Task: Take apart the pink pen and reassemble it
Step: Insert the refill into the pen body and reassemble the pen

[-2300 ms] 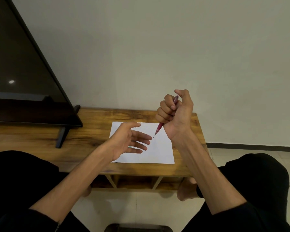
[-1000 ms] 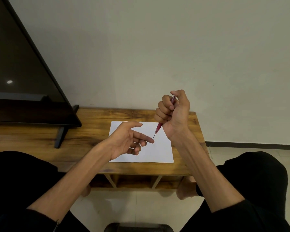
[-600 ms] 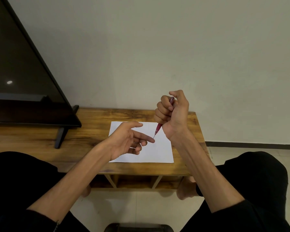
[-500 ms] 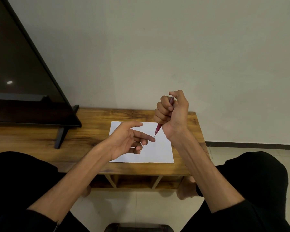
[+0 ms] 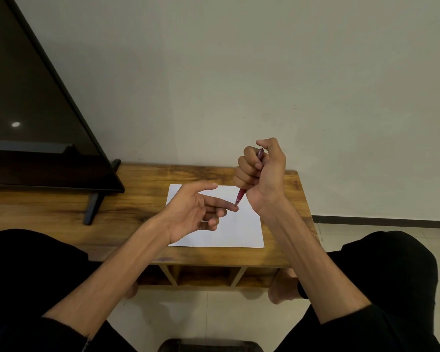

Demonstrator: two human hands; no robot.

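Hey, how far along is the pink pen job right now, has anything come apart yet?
Nothing looks done: no loose parts lie on the white paper or the wooden table. In hand: the right hand fists the pink pen, tip down, and the left hand puts its index fingertip at the tip. The whole disassembly and the reassembly appear left.

We see a grainy, satin-finished wooden table (image 5: 142, 199) bearing a matt white paper sheet (image 5: 241, 224), with a glossy black screen (image 5: 23, 97) at the table's left end and a smooth pink plastic pen (image 5: 240, 195) above the sheet.
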